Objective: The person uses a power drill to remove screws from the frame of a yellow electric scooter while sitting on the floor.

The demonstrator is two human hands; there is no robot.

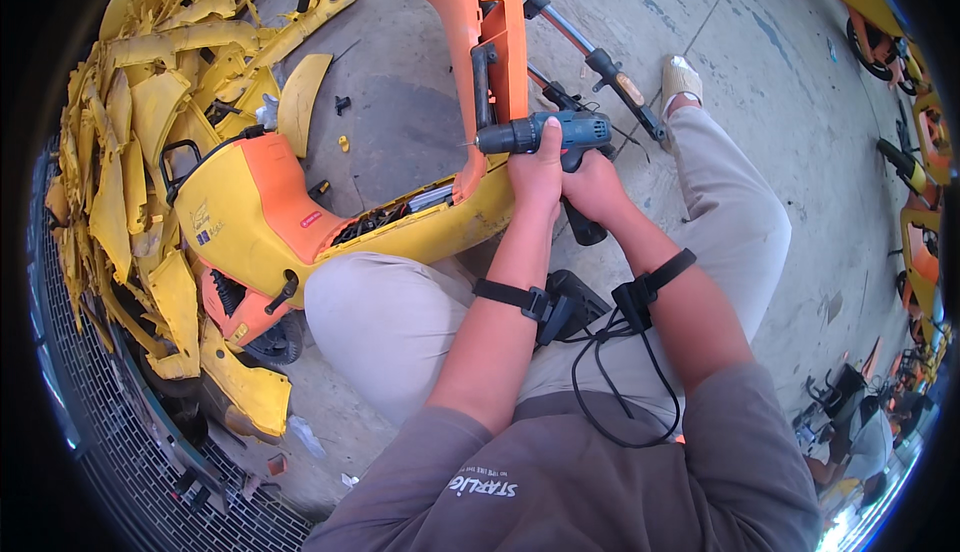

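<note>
Both my hands are on a blue-and-black cordless drill (585, 130), whose chuck and thin bit point left toward the orange front panel of a yellow-and-orange scooter (268, 197). My left hand (538, 174) is closed round the front of the drill, thumb over its top. My right hand (592, 188) wraps the handle, with the battery end (585, 226) showing below. The scooter lies in front of my knees with an open channel of wires (395, 215) along its footboard. Whether the bit touches a screw I cannot tell.
A heap of yellow plastic panels (150, 102) fills the left side. Metal fork tubes (590, 52) lie beyond the drill. Small black and yellow pieces (343, 142) are scattered on the concrete. More scooters (905, 152) stand at the far right; another person (865, 442) is at lower right.
</note>
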